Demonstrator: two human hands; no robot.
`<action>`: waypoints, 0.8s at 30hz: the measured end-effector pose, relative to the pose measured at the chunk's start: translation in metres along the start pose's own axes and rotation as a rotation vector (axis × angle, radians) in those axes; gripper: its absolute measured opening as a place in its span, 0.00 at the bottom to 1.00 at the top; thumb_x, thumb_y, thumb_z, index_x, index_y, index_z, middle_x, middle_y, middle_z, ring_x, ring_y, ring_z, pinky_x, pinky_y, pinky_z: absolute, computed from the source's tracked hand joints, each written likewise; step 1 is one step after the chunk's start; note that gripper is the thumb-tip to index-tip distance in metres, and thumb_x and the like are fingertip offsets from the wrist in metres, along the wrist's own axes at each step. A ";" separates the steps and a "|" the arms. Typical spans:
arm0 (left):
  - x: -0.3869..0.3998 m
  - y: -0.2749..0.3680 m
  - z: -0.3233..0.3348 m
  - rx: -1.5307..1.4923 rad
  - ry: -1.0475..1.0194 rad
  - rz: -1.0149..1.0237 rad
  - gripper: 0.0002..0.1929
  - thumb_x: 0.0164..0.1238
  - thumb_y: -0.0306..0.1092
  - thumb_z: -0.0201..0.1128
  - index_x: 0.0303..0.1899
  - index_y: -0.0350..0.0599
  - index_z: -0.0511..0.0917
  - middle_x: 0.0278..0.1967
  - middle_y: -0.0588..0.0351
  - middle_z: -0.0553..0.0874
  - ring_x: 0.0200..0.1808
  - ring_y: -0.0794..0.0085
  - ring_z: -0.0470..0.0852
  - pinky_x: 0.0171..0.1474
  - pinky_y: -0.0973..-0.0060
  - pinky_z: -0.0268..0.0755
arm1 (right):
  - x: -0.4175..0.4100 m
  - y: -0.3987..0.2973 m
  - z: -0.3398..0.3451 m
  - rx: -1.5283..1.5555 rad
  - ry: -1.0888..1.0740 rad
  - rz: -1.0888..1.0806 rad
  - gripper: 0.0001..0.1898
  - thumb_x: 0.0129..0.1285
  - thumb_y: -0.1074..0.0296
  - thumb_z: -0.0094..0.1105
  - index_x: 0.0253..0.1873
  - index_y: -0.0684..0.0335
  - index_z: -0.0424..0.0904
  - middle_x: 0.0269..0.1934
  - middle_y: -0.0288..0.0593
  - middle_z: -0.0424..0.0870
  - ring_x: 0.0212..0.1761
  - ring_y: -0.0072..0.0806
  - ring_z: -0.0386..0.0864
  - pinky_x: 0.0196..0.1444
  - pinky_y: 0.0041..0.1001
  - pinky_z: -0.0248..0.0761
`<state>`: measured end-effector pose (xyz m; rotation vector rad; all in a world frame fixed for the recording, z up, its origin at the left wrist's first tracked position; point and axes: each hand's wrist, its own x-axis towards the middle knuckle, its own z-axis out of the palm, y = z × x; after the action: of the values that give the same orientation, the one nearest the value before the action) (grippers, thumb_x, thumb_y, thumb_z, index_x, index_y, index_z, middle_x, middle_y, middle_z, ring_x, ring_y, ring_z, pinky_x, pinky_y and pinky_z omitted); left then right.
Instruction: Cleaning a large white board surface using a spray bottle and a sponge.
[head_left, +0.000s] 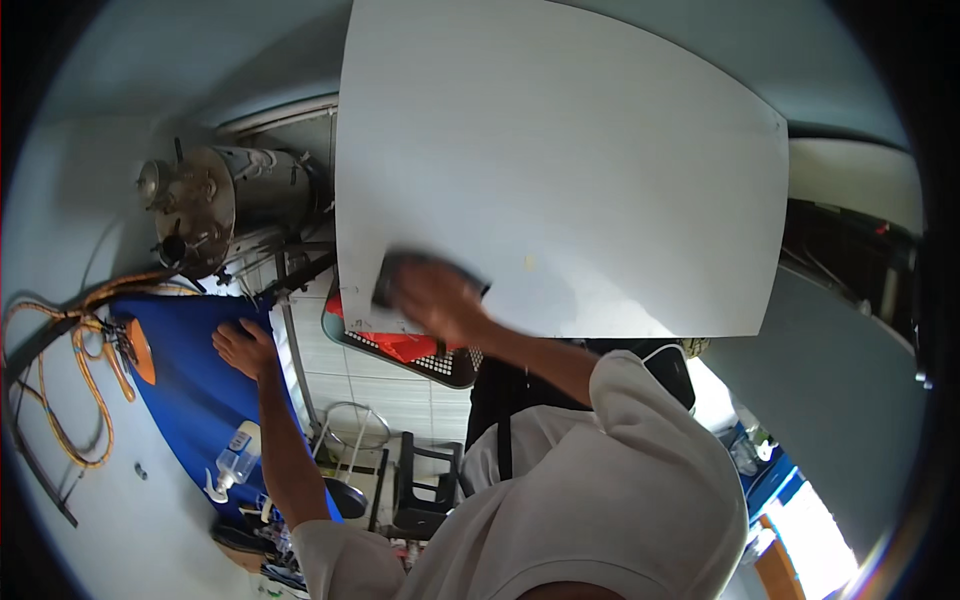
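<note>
Blurred by motion, my right hand (436, 296) presses a dark cloth (386, 277) flat against the lower left part of a large white board or tabletop (562, 165). A small yellowish mark shows on the white surface to the right of the hand. My left hand (246, 349) rests on a blue-covered board (191, 367), its fingers slightly bent and nothing visible in them. On the same blue surface, nearer my left forearm, lies a clear spray bottle (236, 457) with a white trigger head. An orange-handled object (139, 351) is at the blue surface's left edge.
A metal tank (247, 187) stands at the upper left, with an orange hose (79, 360) looped below. Under the white surface's near edge is a plastic basket (450, 364) with red cloth (397, 346). A black plastic stool (424, 487) and a round-topped stool (345, 496) stand below.
</note>
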<state>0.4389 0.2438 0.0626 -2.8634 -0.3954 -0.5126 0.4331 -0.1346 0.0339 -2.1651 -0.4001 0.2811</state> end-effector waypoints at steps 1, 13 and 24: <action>0.001 -0.001 0.002 0.016 -0.013 -0.002 0.18 0.73 0.48 0.51 0.38 0.38 0.67 0.40 0.41 0.71 0.46 0.43 0.73 0.47 0.50 0.64 | -0.032 -0.008 0.015 -0.367 0.087 -0.428 0.22 0.59 0.61 0.66 0.60 0.49 0.80 0.61 0.45 0.78 0.68 0.40 0.74 0.70 0.41 0.68; 0.001 -0.009 0.005 0.021 -0.006 -0.006 0.20 0.73 0.50 0.50 0.40 0.37 0.68 0.40 0.41 0.71 0.46 0.45 0.73 0.48 0.51 0.65 | -0.148 0.231 -0.257 -0.911 0.912 0.560 0.23 0.70 0.57 0.55 0.67 0.56 0.76 0.65 0.56 0.75 0.68 0.54 0.70 0.69 0.47 0.65; 0.002 -0.001 0.008 -0.015 0.030 0.031 0.19 0.73 0.49 0.51 0.41 0.39 0.70 0.41 0.42 0.73 0.47 0.45 0.75 0.48 0.51 0.66 | -0.027 0.037 -0.017 -0.466 0.611 0.012 0.22 0.59 0.62 0.66 0.60 0.48 0.80 0.67 0.49 0.73 0.71 0.46 0.68 0.69 0.46 0.64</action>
<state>0.4427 0.2473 0.0562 -2.8680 -0.3435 -0.5548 0.4211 -0.1783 0.0149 -2.5607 -0.1018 -0.5124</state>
